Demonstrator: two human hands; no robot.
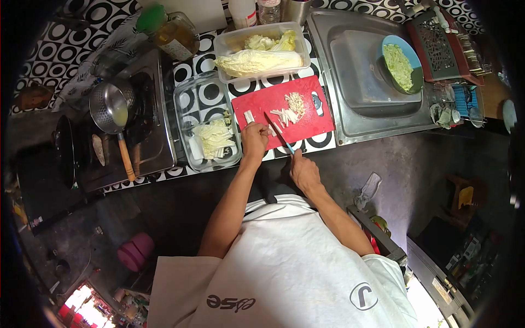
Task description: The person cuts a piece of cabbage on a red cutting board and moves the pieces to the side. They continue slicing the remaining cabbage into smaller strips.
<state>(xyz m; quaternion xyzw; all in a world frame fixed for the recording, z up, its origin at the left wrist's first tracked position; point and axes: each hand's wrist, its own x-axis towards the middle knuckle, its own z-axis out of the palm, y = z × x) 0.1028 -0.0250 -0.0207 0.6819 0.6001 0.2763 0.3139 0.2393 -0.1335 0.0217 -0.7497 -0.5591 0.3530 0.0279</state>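
Note:
A red cutting board (pixel 254 103) lies on the patterned counter. My right hand (pixel 305 172) is closed round the handle of a knife (pixel 280 134), whose blade points up and left over the board. At the board's lower left edge, my left hand (pixel 255 141) is closed on pale cabbage pieces, its fingertips beside the blade. A small white piece (pixel 249 116) lies just above that hand. Cut strips (pixel 286 117) and finely chopped bits (pixel 295 102) sit right of the knife.
A clear container (pixel 186 98) with cut leaves (pixel 213 138) stands left of the board. Behind it is a tub (pixel 225 44) of cabbage (pixel 260 62). The sink (pixel 350 123) with a bowl (pixel 420 79) is right; the stove (pixel 158 131) with a pan (pixel 101 109) is left.

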